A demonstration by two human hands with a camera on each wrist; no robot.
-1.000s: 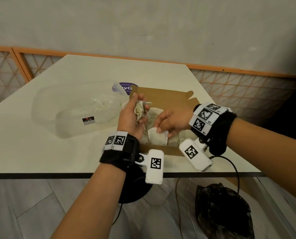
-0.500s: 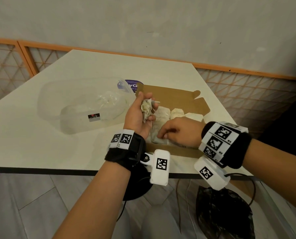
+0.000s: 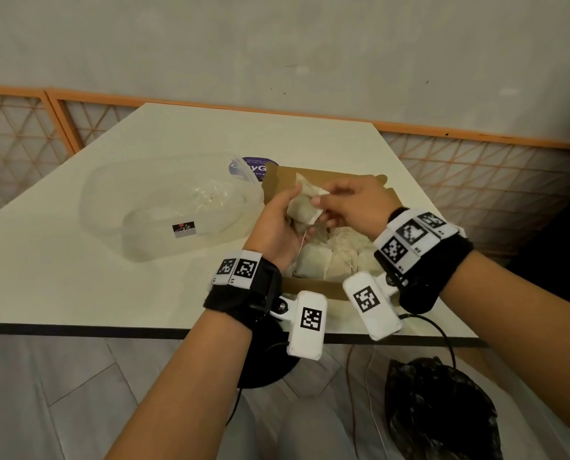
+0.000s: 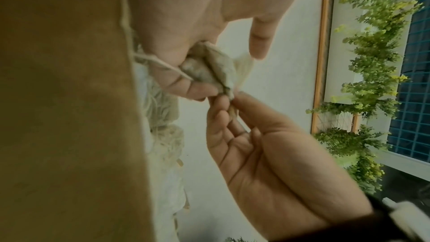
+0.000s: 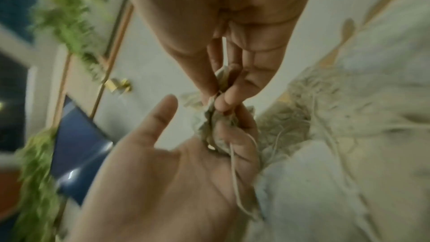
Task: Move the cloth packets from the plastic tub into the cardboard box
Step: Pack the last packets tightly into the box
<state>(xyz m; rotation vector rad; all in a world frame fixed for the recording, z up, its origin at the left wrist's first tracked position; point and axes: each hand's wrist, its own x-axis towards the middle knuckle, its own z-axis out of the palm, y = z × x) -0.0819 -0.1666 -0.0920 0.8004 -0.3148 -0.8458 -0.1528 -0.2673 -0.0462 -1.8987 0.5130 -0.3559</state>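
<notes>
My left hand [image 3: 291,212] holds a small bunch of beige cloth packets [image 3: 305,210] with strings, just above the left end of the open cardboard box [image 3: 310,288]. Thumb and forefinger of my right hand [image 3: 321,196] pinch the top packet of that bunch. In the left wrist view, the right hand's fingertips [image 4: 229,99] nip the cloth packet [image 4: 210,69] at its edge. The right wrist view, blurred, shows the same pinch on the packet [image 5: 215,126]. Several more packets [image 3: 338,257] lie inside the box. The clear plastic tub [image 3: 164,207] stands to the left and looks bare inside.
A round purple label [image 3: 253,165] lies behind the tub and the box. The table's front edge [image 3: 111,327] runs just below my wrists. Beneath it are a black bag [image 3: 442,413], a black round base [image 3: 267,363] and cables. An orange-framed lattice rail borders the table's far side.
My right hand has come up out of the box and taken hold of the packet in my left hand. The left hand has stayed over the box's left end.
</notes>
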